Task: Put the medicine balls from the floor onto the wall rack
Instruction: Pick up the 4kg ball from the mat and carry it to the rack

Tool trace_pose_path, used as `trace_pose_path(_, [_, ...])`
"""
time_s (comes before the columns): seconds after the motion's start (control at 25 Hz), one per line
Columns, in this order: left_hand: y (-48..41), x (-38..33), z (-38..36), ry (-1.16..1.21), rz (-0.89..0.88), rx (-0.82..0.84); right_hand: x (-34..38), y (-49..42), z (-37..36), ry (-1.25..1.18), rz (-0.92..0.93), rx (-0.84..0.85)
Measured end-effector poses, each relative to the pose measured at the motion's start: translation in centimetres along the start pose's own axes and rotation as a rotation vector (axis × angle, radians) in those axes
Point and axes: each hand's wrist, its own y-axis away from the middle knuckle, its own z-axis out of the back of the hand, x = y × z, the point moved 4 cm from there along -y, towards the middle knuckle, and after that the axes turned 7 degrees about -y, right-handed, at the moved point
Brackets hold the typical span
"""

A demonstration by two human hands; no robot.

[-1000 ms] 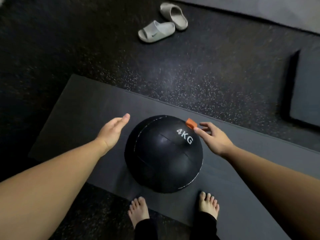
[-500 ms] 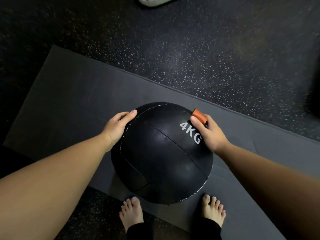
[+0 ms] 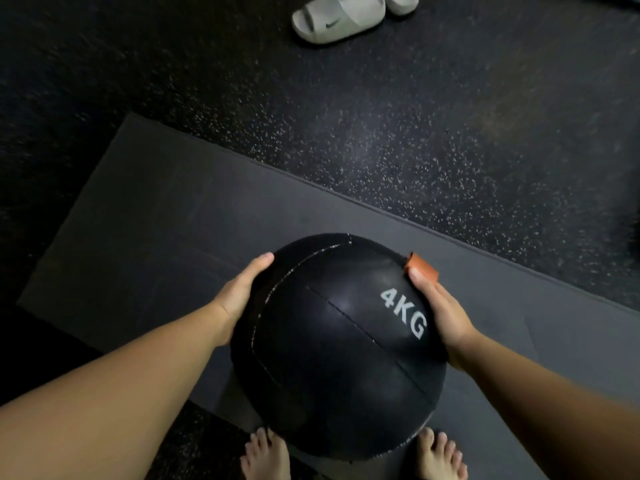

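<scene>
Fingers [image 3: 262, 260] of both hands are spread wide over the black medicine ball [image 3: 339, 348], and together they hold it from opposite sides. The left hand [image 3: 239, 299] is pressed palm-flat against the ball's left flank. Its thumb lies along the upper curve beside a stitched seam, and the rest of its fingers are hidden behind the ball. The right hand [image 3: 441, 310] cups the right flank just beside the white "4KG" lettering. Its thumb tip touches a small orange tab [image 3: 423, 265] that sticks out from the ball's upper right, and its other fingers are likewise out of sight round the far side. Both forearms reach in from the bottom corners of the view.

The ball is low in front of the person, over the near edge of a dark grey exercise mat [image 3: 156, 233] that lies at an angle on the floor. The ball's lower rim overlaps the toes of two bare feet, the left foot [image 3: 265, 459] and the right foot [image 3: 440, 455], which stand on the mat's near edge. Whether the ball is resting on the mat or is held just clear of it cannot be told from this view.

Beyond the mat is black rubber floor [image 3: 433, 140] flecked with pale specks. At the top edge, well apart from the ball, a pair of pale slides [image 3: 337, 20] lies on that floor, the farther one partly cut off by the frame
</scene>
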Motion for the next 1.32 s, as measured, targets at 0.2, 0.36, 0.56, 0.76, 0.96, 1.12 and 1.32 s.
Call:
trace_pose_path(0.2, [5.6,-4.1,7.3,0.060,-0.116,-0.101,6.4,4.4,-7.0,-0.001,0.127,0.099])
trace_pose_path(0.36, [16.5,-11.7,18.5,0.217,-0.263,-0.225,15.7,11.3,-18.5,0.073,0.261,0.261])
trace_pose_path(0.56, [39.2,-21.1,35.9,0.369,-0.509,-0.483,31.1,27.9,-37.8,0.188,0.490,0.517])
trace_pose_path(0.76, [61.9,-25.2,53.4,0.653,-0.757,-0.594,45.4,51.4,-57.4,0.231,0.724,0.764])
trace_pose_path(0.96, [83.7,-27.8,68.9,0.723,-1.071,-0.753,53.7,75.6,-73.0,0.185,0.969,1.032])
trace_pose_path(1.12, [96.4,-28.0,76.9,0.746,-1.230,-0.928,57.1,88.7,-82.0,0.122,1.073,1.228])
trace_pose_path(1.32, [106.1,-30.2,83.7,0.725,-1.364,-1.106,60.3,97.7,-92.5,0.031,1.147,1.442])
